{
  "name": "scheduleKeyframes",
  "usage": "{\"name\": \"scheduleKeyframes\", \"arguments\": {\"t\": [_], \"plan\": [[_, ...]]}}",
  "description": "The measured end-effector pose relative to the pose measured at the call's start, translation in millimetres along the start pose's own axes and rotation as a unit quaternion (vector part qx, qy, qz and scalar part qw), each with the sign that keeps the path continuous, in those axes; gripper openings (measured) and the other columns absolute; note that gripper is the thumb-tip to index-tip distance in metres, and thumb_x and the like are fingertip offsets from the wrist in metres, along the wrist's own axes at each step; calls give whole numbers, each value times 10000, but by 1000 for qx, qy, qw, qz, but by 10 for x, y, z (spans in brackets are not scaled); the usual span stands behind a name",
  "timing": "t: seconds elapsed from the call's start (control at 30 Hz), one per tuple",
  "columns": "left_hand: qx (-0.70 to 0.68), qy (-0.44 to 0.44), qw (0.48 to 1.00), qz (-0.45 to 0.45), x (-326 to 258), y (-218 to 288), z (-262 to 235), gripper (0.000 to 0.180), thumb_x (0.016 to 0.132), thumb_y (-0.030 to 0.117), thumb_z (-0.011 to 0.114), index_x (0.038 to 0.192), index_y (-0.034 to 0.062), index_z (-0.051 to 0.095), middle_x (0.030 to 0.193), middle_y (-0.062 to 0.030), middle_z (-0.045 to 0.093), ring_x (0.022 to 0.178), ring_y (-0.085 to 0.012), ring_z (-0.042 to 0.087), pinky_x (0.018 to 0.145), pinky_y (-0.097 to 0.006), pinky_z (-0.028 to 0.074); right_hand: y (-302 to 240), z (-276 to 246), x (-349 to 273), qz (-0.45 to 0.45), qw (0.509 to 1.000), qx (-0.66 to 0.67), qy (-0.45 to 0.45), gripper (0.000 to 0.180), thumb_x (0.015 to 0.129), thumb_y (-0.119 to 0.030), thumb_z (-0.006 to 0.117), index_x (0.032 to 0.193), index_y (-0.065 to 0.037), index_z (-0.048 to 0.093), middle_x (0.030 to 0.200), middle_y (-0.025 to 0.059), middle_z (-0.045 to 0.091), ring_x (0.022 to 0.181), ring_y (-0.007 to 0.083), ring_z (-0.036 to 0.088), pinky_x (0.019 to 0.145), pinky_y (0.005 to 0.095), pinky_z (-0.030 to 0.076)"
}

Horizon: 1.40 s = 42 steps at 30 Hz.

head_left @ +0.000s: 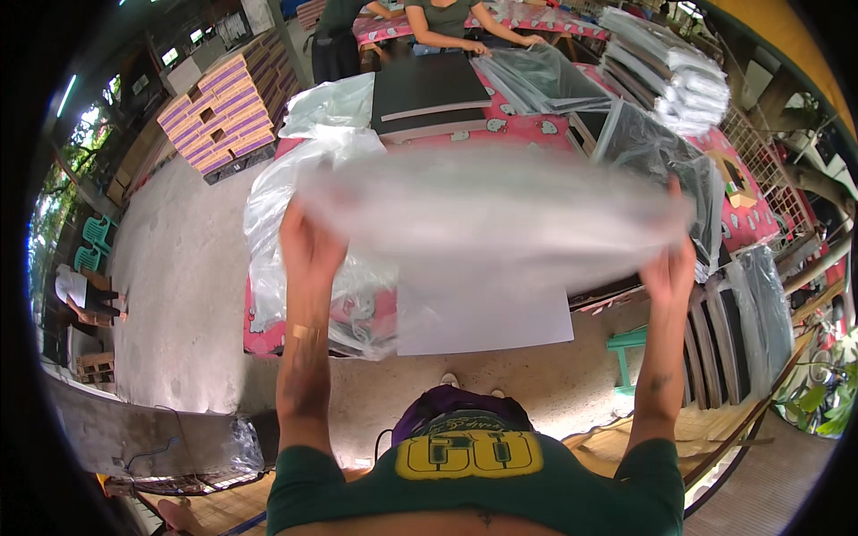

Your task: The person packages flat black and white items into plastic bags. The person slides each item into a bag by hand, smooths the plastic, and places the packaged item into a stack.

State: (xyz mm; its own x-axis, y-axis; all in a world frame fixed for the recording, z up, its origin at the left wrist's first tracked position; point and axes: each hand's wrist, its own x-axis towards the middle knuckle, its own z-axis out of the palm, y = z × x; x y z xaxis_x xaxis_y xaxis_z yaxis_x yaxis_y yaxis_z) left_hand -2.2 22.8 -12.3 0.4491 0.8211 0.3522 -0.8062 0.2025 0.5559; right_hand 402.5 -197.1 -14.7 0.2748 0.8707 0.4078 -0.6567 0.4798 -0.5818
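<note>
A translucent plastic bag (500, 210), smeared by motion, stretches between my hands above the table. My left hand (313, 246) is closed on its left end, and my right hand (668, 268) grips the right end. Beneath the bag lies a flat white panel (487, 326) at the table's near edge, its far part hidden. To the left of it, a heap of clear plastic bags (277, 214) spreads over the table. Beyond the bag, black panels (429, 87) are stacked, and a plastic-wrapped black panel (652, 147) rests at the right.
The table has a pink patterned cover (527, 129). Wrapped panels (670, 76) are piled at the far right; more panels (719, 339) stand upright beside a green stool (626, 344). Across the table, a person (442, 22) handles a plastic-covered panel. Stacked cartons (228, 112) stand at the left.
</note>
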Motion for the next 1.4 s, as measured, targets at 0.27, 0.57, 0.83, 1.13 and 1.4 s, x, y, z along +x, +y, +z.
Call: {"name": "scheduleKeyframes", "arguments": {"t": [0.27,0.57,0.83,1.13,1.4], "plan": [[-46,200,975,-82,1799,-1111,-1221,139,895,148,592,1033,140,608,921,23,616,846,-167,570,902,-452,442,813,-1379,1388,54,975,20,215,124,915,-189,573,965,-83,613,824,44,650,783,194,611,825,416,503],[208,307,910,-184,1243,-1869,-2592,270,864,160,622,1064,-8,552,794,-60,574,796,-188,563,749,-340,472,1947,-2803,787,34,898,-206,388,137,882,-213,600,853,-80,586,799,33,588,743,164,551,672,329,456],[657,60,751,8,1591,-1360,-2023,266,845,242,590,937,-7,617,776,-146,643,665,-286,614,638,-393,469,1727,-1812,1257,-34,888,-366,278,216,836,-184,696,1000,-57,632,911,9,637,792,116,572,705,266,451],[877,56,467,-97,-1240,-640,-1382,402,769,251,629,1118,54,596,1125,-251,530,1043,-429,494,884,-489,409,-307,-1899,789,-123,848,-335,391,389,863,-164,658,1196,-24,513,1074,116,619,901,216,613,824,379,517],[895,64,429,-101,-1476,-826,-1699,346,732,177,623,1045,31,620,1140,-269,518,1050,-435,483,892,-503,404,-1506,-2906,678,7,765,-394,510,588,772,-136,750,1253,26,455,1155,142,586,1005,263,564,901,400,447]]}}
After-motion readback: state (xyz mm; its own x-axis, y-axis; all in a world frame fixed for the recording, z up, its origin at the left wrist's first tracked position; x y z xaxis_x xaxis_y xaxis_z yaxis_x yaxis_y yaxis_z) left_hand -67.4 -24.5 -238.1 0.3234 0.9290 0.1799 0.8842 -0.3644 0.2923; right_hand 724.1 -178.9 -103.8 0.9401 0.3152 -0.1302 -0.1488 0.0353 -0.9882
